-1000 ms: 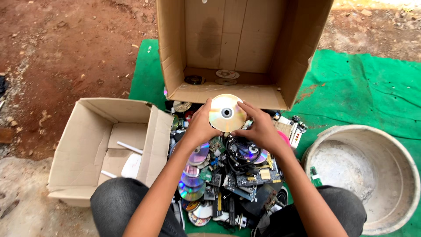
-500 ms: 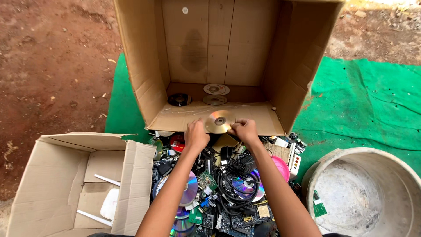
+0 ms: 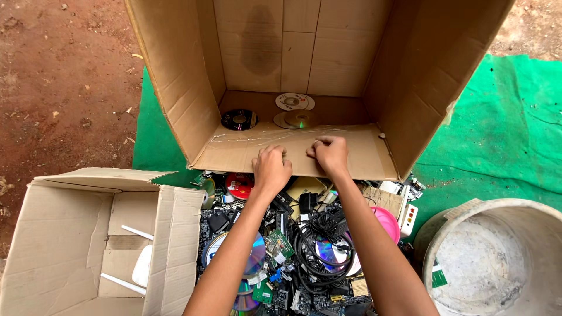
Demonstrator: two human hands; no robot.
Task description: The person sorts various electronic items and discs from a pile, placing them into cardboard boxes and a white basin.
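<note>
- Resting both hands, left hand [image 3: 271,168] and right hand [image 3: 329,153], curled and holding nothing, on the big box [image 3: 175,88] front flap
- Lying straight ahead beyond the knuckles are the discs [image 3: 291,111]; right hand is sitting nearer them
- Scrap pile [image 3: 293,246] is lying beneath the forearms

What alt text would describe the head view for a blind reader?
Two bare hands, left hand and right hand, rest empty on the front flap of a large cardboard box holding three discs, above a pile of discs and electronic scrap.
</note>
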